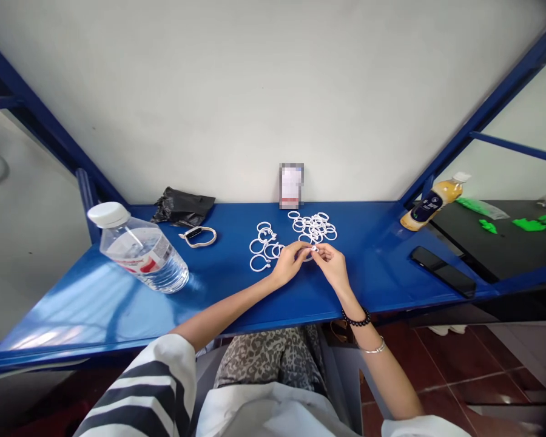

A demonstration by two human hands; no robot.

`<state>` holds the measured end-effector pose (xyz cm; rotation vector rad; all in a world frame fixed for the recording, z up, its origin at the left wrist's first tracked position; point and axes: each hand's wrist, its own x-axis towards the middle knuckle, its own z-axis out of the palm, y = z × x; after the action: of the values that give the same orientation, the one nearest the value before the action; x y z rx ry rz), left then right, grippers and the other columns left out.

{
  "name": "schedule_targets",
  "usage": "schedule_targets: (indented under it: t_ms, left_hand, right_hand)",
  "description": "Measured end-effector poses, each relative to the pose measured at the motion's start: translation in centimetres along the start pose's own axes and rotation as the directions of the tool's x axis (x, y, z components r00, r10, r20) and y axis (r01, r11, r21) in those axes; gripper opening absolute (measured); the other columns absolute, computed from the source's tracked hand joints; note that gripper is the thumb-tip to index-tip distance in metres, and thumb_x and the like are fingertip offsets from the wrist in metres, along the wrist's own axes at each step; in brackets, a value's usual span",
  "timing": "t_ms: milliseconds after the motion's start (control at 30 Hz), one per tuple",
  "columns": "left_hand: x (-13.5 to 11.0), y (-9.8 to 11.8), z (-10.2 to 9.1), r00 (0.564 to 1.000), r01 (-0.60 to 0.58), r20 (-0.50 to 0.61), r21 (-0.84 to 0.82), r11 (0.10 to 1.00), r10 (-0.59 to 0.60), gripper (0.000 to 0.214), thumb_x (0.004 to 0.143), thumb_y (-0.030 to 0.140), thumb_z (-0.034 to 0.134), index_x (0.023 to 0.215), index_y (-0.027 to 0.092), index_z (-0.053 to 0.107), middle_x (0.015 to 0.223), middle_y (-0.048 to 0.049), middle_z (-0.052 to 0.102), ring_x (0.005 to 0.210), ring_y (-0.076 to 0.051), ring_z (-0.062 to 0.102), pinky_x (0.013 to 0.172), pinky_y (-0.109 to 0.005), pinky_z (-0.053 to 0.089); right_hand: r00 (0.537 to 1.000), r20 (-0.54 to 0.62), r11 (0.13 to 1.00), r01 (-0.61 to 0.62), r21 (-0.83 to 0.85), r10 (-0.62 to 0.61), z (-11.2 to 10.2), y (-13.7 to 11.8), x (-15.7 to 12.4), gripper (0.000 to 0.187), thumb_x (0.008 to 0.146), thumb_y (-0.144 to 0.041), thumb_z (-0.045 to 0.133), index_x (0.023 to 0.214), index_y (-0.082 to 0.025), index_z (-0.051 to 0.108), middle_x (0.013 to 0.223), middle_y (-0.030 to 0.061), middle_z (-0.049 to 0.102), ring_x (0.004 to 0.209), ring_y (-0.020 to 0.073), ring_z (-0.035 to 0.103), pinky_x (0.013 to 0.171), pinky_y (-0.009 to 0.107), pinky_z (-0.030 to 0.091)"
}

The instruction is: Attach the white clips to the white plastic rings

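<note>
My left hand (287, 262) and my right hand (332, 264) meet over the blue table (218, 285), both pinching one small white plastic ring (312, 249) between the fingertips. Just beyond the hands lies a heap of several white rings (316, 226). A smaller group of white rings (264, 246) lies to the left of my left hand. My right wrist wears a black bead bracelet and a thin silver bangle.
A clear water bottle (139, 249) lies at the left. A black plastic bag (182, 206) and a white wristband (199, 235) sit behind it. A small card (291, 185) leans on the wall. An orange drink bottle (432, 202) and a dark phone (441, 270) are right.
</note>
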<state>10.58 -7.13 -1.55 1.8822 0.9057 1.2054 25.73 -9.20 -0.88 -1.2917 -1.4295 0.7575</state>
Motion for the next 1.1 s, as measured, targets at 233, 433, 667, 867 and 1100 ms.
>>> schedule_targets:
  t_ms: [233,433,667,867,1100]
  left_hand:
    - [-0.2,-0.8,-0.8,0.969,0.181,-0.106,-0.317,0.931,-0.224,0.045,0.088,0.055,0.053,0.100,0.013,0.066,0.074,-0.0046,0.067,0.063,-0.015,0.065,0.064,-0.028,0.054]
    - [-0.6,-0.9,-0.3,0.962,0.222,-0.071,-0.364,0.905,-0.264,0.051,0.085,0.057,0.056,0.102,0.011,0.069,0.071,-0.0053,0.067,0.057,-0.014,0.062,0.060,-0.028,0.054]
    - [-1.2,-0.4,0.1,0.965,0.254,0.047,-0.405,0.878,-0.258,0.054,0.085,0.060,0.054,0.107,0.012,0.066,0.072,-0.0046,0.066,0.062,-0.015,0.063,0.060,-0.028,0.053]
    - [-1.7,-0.2,0.7,0.966,0.258,0.131,-0.389,0.884,-0.224,0.067,0.078,0.052,0.068,0.132,0.015,0.051,0.088,-0.0039,0.065,0.065,-0.013,0.063,0.066,-0.027,0.054]
    - [-1.7,0.3,0.5,0.965,0.258,0.136,-0.352,0.900,-0.224,0.057,0.082,0.052,0.064,0.124,0.013,0.056,0.082,-0.0030,0.062,0.063,-0.013,0.062,0.064,-0.027,0.052]
  right_hand:
    - [0.995,0.100,0.988,-0.031,0.152,0.016,0.1,-0.8,0.0,0.031,0.079,-0.046,0.067,0.094,-0.019,0.068,0.072,0.0026,0.066,0.061,0.0151,0.062,0.064,0.030,0.053]
    - [0.998,0.064,0.987,-0.003,0.163,-0.007,0.0,-1.0,-0.1,0.031,0.081,-0.045,0.067,0.099,-0.020,0.067,0.074,0.0016,0.066,0.064,0.0144,0.061,0.067,0.029,0.053]
    - [0.992,0.123,0.985,-0.032,0.170,0.011,0.0,-1.1,0.1,0.034,0.078,-0.051,0.067,0.092,-0.020,0.068,0.081,0.0058,0.071,0.070,0.0178,0.066,0.067,0.031,0.055]
    - [0.997,0.067,0.980,-0.057,0.192,0.045,-0.2,-0.9,0.2,0.035,0.075,-0.054,0.070,0.083,-0.021,0.062,0.074,0.0036,0.068,0.065,0.0171,0.064,0.065,0.031,0.055]
    - [0.996,0.083,0.971,-0.064,0.230,0.046,-0.3,-1.2,0.0,0.038,0.071,-0.055,0.072,0.074,-0.021,0.056,0.070,0.0019,0.066,0.067,0.0179,0.064,0.064,0.030,0.054]
